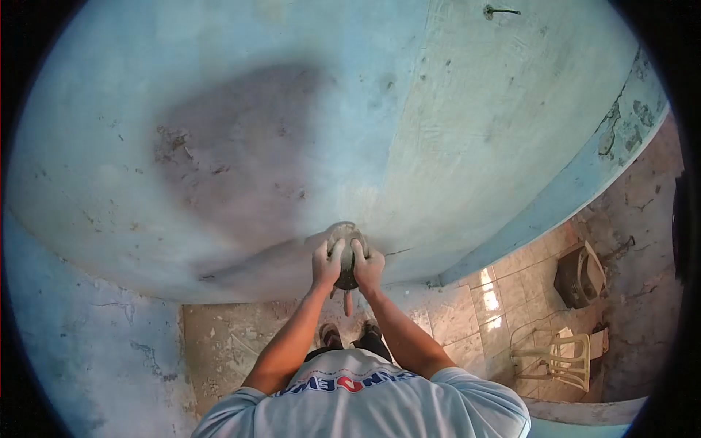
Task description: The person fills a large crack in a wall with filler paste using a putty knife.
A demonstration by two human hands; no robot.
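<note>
Both hands meet low in the middle of the view, close to the painted blue wall (365, 160). They grip a round, dusty, dark grey-green bowl-like thing (346, 271) from its two sides. My left hand (326, 264) wraps its left side, thumb up along it. Around the right side curls my right hand (368, 266), its thumb also on the face turned to me. Pale dust coats both hands. A short reddish-brown handle-like piece (348, 303) sticks out below the round thing; what it belongs to is hidden.
Chipped patches (175, 142) and cracks mark the wall, and a nail (504, 11) juts out at the top right. Dusty floor tiles (453, 314) lie below. At the right are a cream plastic chair (558, 358) and a dark box-like container (579, 277). My feet (330, 336) stand close to the wall.
</note>
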